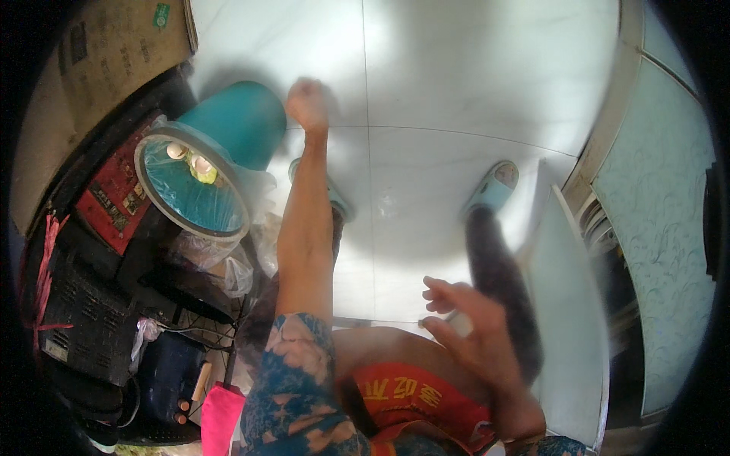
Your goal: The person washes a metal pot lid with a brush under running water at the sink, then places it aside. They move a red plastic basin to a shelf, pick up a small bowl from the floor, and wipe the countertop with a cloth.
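My left hand is blurred and curled into a fist above the white tiled floor. It is next to the outer side of a teal trash bin; whether it touches the bin or holds anything is hidden. The bin looks tilted, its mouth facing me, with a clear plastic liner over the rim. Eggshells and a yellow-green scrap lie inside. My right hand, also blurred, hovers before a red apron with yellow writing, fingers apart and nothing visible in them.
On the left are a cardboard box, a red panel, a black vented appliance and a pink cloth. At right, a pale green cabinet door stands ajar near dishes. My slippered feet are on the tiles.
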`<state>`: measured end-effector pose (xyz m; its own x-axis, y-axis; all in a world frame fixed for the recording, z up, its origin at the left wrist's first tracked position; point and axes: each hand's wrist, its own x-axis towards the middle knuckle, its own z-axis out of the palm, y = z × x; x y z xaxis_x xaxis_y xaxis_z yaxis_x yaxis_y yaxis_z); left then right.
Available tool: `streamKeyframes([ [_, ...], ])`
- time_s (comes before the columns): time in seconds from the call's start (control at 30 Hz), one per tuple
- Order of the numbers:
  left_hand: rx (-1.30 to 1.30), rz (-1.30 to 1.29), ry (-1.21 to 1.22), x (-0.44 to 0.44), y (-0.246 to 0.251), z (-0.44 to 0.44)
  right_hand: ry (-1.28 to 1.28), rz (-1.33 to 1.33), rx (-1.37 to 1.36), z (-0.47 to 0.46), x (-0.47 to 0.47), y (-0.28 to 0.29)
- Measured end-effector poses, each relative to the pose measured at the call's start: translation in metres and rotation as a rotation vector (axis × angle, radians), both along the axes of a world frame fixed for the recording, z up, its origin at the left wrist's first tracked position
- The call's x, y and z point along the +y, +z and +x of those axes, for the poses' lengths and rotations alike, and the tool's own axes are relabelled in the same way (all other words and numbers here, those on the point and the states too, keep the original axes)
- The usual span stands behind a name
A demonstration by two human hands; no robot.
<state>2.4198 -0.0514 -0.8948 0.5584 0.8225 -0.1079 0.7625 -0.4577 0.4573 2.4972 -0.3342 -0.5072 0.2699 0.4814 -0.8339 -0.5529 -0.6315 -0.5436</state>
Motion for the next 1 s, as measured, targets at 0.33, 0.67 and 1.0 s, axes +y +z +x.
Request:
streamKeyframes([
  [0.33, 0.301, 0.036, -0.214, -0.006, -0.004, -0.011, 0.061, -0.021, -0.029, -0.001, 0.011, 0.005],
  [0.67, -0.359, 0.020, 0.437, 0.007, 0.289, -0.008, 0.002, 0.007, -0.032, -0.053, -0.015, -0.013],
  [1.0, 0.181, -0.396, 0.066, -0.082, 0.285, -0.071, 0.073, -0.028, 0.022, -0.092, -0.051, -0.006],
])
